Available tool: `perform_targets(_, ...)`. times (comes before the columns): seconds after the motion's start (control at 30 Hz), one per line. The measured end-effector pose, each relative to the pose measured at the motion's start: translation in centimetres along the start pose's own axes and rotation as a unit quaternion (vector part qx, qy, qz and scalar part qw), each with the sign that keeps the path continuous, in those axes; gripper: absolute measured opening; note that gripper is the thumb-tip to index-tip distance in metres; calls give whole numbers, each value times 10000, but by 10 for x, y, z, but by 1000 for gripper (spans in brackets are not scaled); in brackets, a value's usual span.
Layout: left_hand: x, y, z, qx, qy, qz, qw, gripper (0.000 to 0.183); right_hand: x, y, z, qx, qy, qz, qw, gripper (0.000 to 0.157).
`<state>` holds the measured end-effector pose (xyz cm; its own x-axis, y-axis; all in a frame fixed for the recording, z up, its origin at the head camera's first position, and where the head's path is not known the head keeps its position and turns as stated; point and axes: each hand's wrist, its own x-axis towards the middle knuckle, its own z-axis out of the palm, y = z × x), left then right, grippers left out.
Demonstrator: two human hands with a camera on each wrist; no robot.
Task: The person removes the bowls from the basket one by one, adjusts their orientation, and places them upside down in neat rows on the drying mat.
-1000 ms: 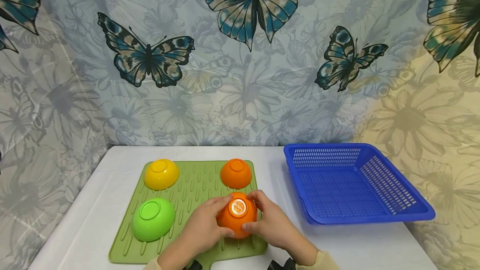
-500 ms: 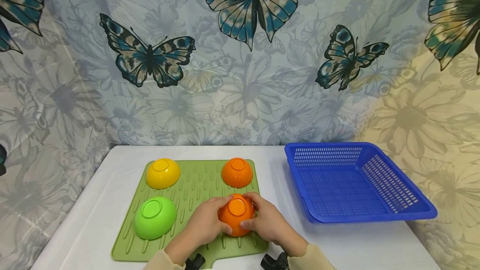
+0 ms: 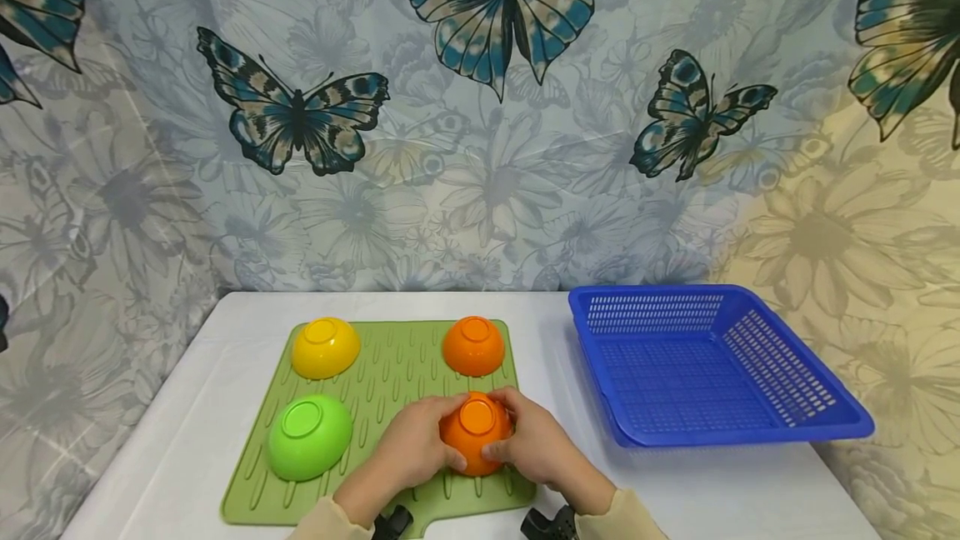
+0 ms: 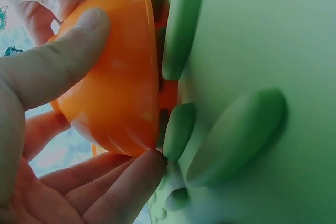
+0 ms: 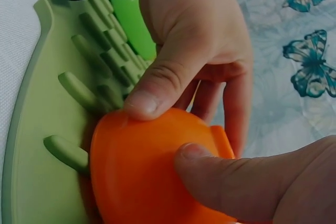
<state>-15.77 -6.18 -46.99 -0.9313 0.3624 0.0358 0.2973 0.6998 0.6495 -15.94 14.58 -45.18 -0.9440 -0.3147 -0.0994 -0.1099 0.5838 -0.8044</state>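
Observation:
An orange bowl (image 3: 477,438) lies upside down at the near right of a green drying mat (image 3: 390,407). My left hand (image 3: 412,444) grips it from the left, and my right hand (image 3: 534,440) from the right, thumbs in front and fingers curving round the back. In the left wrist view the bowl (image 4: 121,72) has its rim down at the raised ridges of the mat. Both thumbs press its side in the right wrist view, where the bowl (image 5: 152,166) fills the lower middle. Behind it sits a second upturned orange bowl (image 3: 474,348).
An upturned yellow bowl (image 3: 326,350) and a larger upturned green bowl (image 3: 309,440) stand on the mat's left side. A blue plastic basket (image 3: 611,407) is on the white tablecloth (image 3: 555,357) to the right. A butterfly-patterned cloth (image 3: 495,190) hangs behind.
The gripped bowl's base, which showed a bright white reflection a second ago, is now plain orange. Both hands keep their hold, with only slight shifts in position.

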Motion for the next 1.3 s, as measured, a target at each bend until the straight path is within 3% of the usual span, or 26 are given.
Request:
perform_targets(0.93,-3,6,2,73,-109,-55,9999,83,-2,-3,1,-440,-55,43,9990,60)
perform_targets(1.17,-10,12,1,712,-250,-147,9970,82,-5,-8,0,-694,-145,112,9974,67)
perform_targets(1.3,-13,16,-4,1052,-258,-140,9940,87,-10,-18,-7,-1097,177,3,9938,72)
